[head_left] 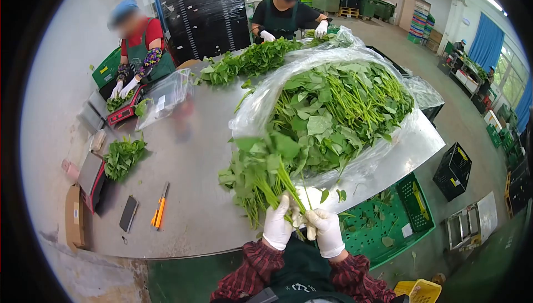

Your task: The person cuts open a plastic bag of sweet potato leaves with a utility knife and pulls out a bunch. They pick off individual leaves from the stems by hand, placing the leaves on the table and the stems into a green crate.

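Observation:
My left hand (277, 226), in a white glove, is closed round a bunch of leafy greens (266, 183), its leaves pointing away from me. My right hand (326, 231), gloved too, pinches stems at the lower end of the bunch, close beside the left; its fingertips partly hide what they grip. Just beyond both hands, a large heap of leafy greens (338, 111) lies in an opened clear plastic bag (250, 117) on the metal table (194, 192). More greens (258, 58) lie along the far side of the table.
An orange-handled knife (160, 207) and a dark phone (128, 214) lie at the left, near a small pile of greens (125, 157) and a red scale (91, 181). A green crate (383, 225) stands below right. Two co-workers (139, 47) (283, 14) stand across the table.

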